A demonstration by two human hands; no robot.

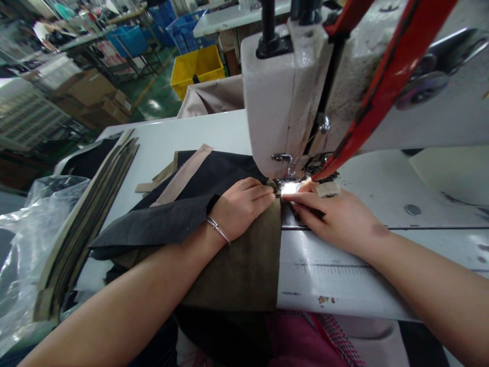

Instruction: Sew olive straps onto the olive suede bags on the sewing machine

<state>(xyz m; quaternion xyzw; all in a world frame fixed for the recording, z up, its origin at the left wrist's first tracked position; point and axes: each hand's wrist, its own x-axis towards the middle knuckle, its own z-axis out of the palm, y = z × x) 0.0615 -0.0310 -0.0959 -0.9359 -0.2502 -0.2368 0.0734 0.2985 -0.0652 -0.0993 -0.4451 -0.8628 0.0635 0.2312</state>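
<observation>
My left hand (pixel 241 206) lies flat, fingers stretched out and together, pressing an olive-brown fabric piece (pixel 244 265) and a dark grey fabric piece (pixel 179 209) against the bed of a white sewing machine (pixel 282 97). Its fingertips reach the lit presser foot (pixel 289 187). My right hand (pixel 336 214) rests on the machine bed to the right of the fabric edge, fingers extended toward the needle and touching the fabric. A small beige tag (pixel 327 189) sits just beyond its fingers. A beige strip (pixel 183 176) lies over the dark fabric.
A stack of long dark and beige cut strips (pixel 87 219) lies on the white table (pixel 160 137) at the left, beside a clear plastic bag (pixel 26 239). A red bar (pixel 382 86) crosses the machine head. Yellow and blue crates (pixel 196 66) and cardboard boxes stand beyond.
</observation>
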